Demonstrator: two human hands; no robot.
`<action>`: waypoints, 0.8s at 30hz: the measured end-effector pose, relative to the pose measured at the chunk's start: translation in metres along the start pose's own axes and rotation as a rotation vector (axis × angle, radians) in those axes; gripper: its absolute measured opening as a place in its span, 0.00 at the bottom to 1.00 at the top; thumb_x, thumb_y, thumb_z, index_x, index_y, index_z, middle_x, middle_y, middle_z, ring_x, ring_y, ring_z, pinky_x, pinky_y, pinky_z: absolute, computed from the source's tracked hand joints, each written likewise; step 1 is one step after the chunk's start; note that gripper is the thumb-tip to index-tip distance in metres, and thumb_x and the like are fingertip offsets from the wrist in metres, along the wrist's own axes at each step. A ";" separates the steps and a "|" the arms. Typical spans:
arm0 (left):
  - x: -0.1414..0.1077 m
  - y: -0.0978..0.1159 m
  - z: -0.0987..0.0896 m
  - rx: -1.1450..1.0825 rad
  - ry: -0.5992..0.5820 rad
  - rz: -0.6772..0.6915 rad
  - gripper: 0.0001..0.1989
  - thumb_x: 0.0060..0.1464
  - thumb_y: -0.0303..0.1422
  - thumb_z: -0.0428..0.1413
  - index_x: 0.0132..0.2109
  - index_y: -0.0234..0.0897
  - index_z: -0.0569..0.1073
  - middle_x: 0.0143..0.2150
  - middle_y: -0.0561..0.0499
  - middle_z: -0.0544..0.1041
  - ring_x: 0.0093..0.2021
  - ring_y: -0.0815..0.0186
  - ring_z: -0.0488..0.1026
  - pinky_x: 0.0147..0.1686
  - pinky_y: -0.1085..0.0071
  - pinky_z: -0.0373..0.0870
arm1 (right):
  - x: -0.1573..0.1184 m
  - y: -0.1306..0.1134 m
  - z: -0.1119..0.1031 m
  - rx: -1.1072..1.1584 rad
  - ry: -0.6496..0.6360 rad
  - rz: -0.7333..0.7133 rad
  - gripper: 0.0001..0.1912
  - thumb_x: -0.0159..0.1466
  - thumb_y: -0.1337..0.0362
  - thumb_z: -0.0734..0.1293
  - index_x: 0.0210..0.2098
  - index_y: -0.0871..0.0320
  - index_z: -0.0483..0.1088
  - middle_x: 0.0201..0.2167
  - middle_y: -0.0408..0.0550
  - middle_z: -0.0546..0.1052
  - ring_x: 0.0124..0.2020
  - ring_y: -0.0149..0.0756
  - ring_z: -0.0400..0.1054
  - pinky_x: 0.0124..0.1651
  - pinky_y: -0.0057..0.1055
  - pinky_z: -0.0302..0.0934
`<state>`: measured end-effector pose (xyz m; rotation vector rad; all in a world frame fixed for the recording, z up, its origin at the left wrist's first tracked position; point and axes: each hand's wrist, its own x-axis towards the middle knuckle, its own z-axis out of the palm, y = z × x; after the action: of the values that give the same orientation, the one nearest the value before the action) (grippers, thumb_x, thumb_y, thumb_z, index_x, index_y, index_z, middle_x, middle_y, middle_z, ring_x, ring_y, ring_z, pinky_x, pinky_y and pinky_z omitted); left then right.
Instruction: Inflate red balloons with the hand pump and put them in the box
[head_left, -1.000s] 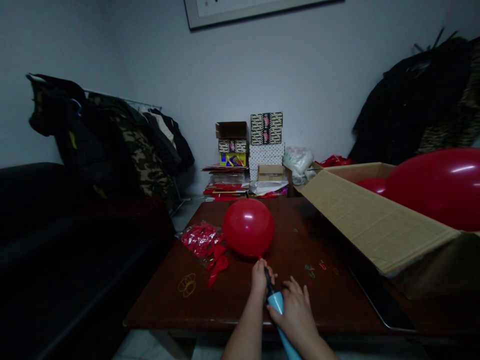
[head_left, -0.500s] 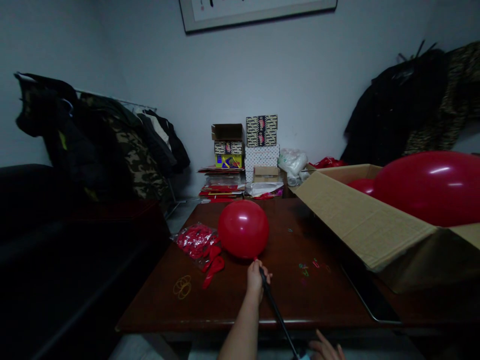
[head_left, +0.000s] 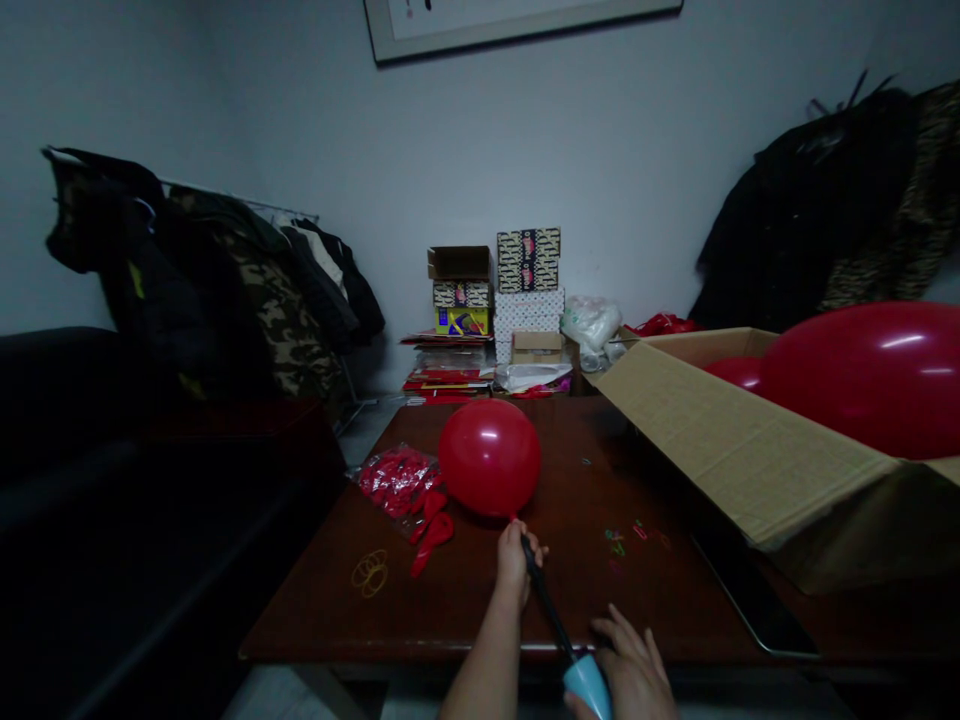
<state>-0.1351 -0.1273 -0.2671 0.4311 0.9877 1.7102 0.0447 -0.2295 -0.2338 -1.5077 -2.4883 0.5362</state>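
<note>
A round, inflated red balloon (head_left: 489, 458) rests over the middle of the table, its neck pointing toward me. My left hand (head_left: 516, 562) is closed around that neck and the black tube of a balloon pump (head_left: 551, 610). The tube slants down to the pump's light blue body (head_left: 588, 686) at the lower edge. Beside the blue body is my right hand (head_left: 634, 665), its fingers stretched and spread; the thumb lies close to the pump, and whether it touches cannot be made out. Left of the balloon, flat red balloons (head_left: 432, 545) lie by a clear bag of more balloons (head_left: 397, 483).
Yellow rubber bands (head_left: 370, 573) lie on the table's (head_left: 315, 630) left part, small coloured clips (head_left: 616, 542) on its right. An open cardboard box (head_left: 735, 445) holding large red balloons (head_left: 870, 375) takes up the right side, near a dark flat device (head_left: 757, 595). Boxes (head_left: 529, 320) are stacked behind.
My right hand has come up and forward into view with the blue pump body, which shows more now. My left hand keeps its hold on the balloon neck; the view has shifted slightly.
</note>
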 end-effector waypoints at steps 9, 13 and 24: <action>0.003 0.002 0.000 -0.003 -0.015 -0.007 0.21 0.43 0.52 0.54 0.27 0.40 0.57 0.11 0.62 0.62 0.09 0.75 0.56 0.22 0.71 0.64 | 0.059 -0.042 -0.018 -0.004 0.136 0.026 0.23 0.53 0.51 0.62 0.42 0.59 0.72 0.53 0.53 0.67 0.62 0.52 0.47 0.62 0.53 0.33; 0.005 0.001 0.000 0.028 -0.025 -0.008 0.22 0.44 0.53 0.53 0.26 0.40 0.56 0.10 0.62 0.61 0.08 0.74 0.56 0.21 0.71 0.63 | 0.070 -0.044 -0.012 -0.013 0.138 0.041 0.23 0.53 0.53 0.62 0.43 0.60 0.71 0.52 0.53 0.67 0.61 0.51 0.48 0.62 0.52 0.33; 0.000 -0.004 0.001 0.086 0.016 0.056 0.21 0.45 0.53 0.52 0.27 0.40 0.57 0.11 0.62 0.62 0.08 0.74 0.57 0.21 0.70 0.64 | 0.011 0.012 0.031 -0.127 0.145 -0.055 0.19 0.52 0.54 0.64 0.39 0.58 0.73 0.51 0.54 0.70 0.59 0.55 0.53 0.60 0.58 0.40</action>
<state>-0.1321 -0.1264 -0.2698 0.5063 1.0727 1.7273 0.0389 -0.2208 -0.2679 -1.4592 -2.4843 0.2542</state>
